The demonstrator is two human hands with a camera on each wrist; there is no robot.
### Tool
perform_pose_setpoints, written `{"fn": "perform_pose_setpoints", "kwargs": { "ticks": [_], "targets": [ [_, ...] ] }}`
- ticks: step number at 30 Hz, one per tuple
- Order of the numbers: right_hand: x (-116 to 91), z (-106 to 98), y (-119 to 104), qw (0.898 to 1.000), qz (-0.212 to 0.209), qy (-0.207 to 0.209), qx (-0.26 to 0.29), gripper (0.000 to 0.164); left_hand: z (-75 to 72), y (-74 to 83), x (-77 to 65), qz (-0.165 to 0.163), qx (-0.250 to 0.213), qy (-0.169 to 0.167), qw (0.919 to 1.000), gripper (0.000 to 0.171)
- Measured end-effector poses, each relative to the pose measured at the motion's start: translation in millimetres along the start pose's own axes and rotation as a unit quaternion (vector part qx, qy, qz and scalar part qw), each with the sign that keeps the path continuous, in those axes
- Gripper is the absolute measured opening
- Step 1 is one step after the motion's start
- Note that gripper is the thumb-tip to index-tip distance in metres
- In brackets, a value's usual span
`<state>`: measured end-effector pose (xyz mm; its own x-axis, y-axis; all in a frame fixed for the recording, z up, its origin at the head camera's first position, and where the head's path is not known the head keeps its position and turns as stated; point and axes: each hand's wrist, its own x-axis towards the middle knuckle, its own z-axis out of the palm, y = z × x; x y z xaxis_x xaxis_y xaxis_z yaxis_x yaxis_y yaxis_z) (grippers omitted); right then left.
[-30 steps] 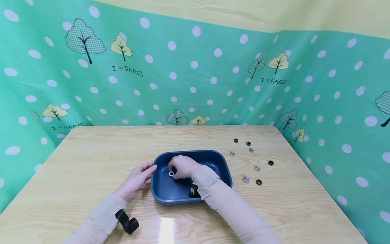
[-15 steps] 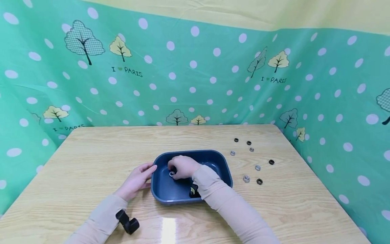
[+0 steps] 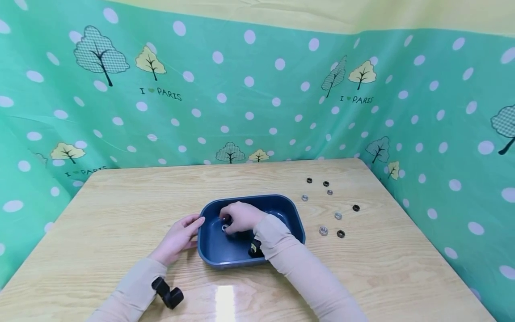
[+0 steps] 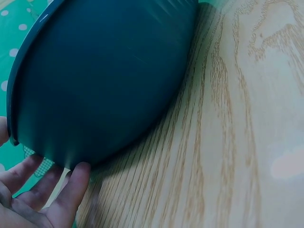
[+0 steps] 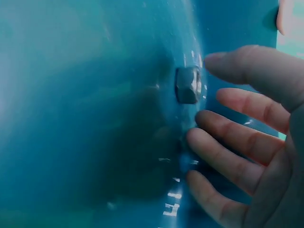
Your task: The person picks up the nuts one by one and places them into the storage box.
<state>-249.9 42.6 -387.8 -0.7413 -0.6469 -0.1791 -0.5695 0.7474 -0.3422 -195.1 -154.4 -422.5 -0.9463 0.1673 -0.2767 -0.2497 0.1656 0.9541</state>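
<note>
A dark blue plastic basin stands mid-table. My left hand grips its left end, the thumb over the rim and the fingers against the outer wall; in the left wrist view several fingertips of the left hand press near the basin's lower edge. Inside the basin, my right hand reaches to the left end with loosely bent fingers. A silver hex nut lies where floor meets wall, just beyond the thumb tip and apart from the fingers in the right wrist view.
Right of the basin, several nuts lie scattered, among them a large silver nut, a dark nut and another dark nut. A green dotted curtain hangs behind the wooden table.
The head view has shifted slightly, so the scattered nuts appear a little higher and further left. The nut in the basin looks a bit turned; both hands keep nearly the same places.
</note>
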Motion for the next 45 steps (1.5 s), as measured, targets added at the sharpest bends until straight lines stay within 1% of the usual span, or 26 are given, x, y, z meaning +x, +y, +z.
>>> {"fn": "perform_pose_setpoints", "kwargs": {
  "ticks": [5, 10, 14, 21, 26, 29, 34, 40, 43, 45],
  "targets": [
    [-2, -6, -2, 0.999, 0.022, -0.019, 0.012, 0.032, 0.6, 1.0, 0.3, 0.002, -0.005, -0.004, 1.0000, 0.058],
    [-5, -14, -4, 0.999, 0.019, -0.016, 0.022, 0.031, 1.1, 1.6, -0.7, 0.002, -0.002, -0.002, 1.0000, 0.057],
    [-12, -24, -6, 0.999, 0.016, -0.014, 0.032, 0.031, 0.6, 2.3, -1.5, -0.002, 0.002, -0.001, 1.0000, 0.057],
    [-25, -48, -14, 0.999, -0.018, -0.019, 0.043, 0.032, -4.6, 2.2, -4.0, -0.004, 0.010, 0.012, 0.9999, 0.058],
    [-46, -65, -16, 0.998, -0.041, -0.010, 0.055, 0.033, -4.3, -0.7, -3.0, 0.005, 0.003, 0.009, 0.9999, 0.057],
    [-61, -72, -10, 0.997, -0.053, 0.001, 0.059, 0.031, -2.5, -2.6, -1.8, 0.013, -0.005, 0.003, 0.9999, 0.056],
    [-88, -76, 9, 0.997, -0.047, 0.013, 0.062, 0.028, -0.4, -5.0, -0.5, 0.014, -0.016, 0.008, 0.9997, 0.054],
    [-119, -71, 37, 0.997, -0.047, 0.034, 0.051, 0.027, -1.0, -4.7, -0.6, 0.013, -0.014, 0.014, 0.9997, 0.055],
    [-132, -67, 48, 0.996, -0.045, 0.044, 0.060, 0.027, -1.4, -4.3, -0.5, 0.014, -0.012, 0.016, 0.9997, 0.056],
    [-139, -63, 56, 0.996, -0.036, 0.051, 0.070, 0.027, -1.5, -4.4, -0.2, 0.013, -0.012, 0.019, 0.9997, 0.056]
  ]
}}
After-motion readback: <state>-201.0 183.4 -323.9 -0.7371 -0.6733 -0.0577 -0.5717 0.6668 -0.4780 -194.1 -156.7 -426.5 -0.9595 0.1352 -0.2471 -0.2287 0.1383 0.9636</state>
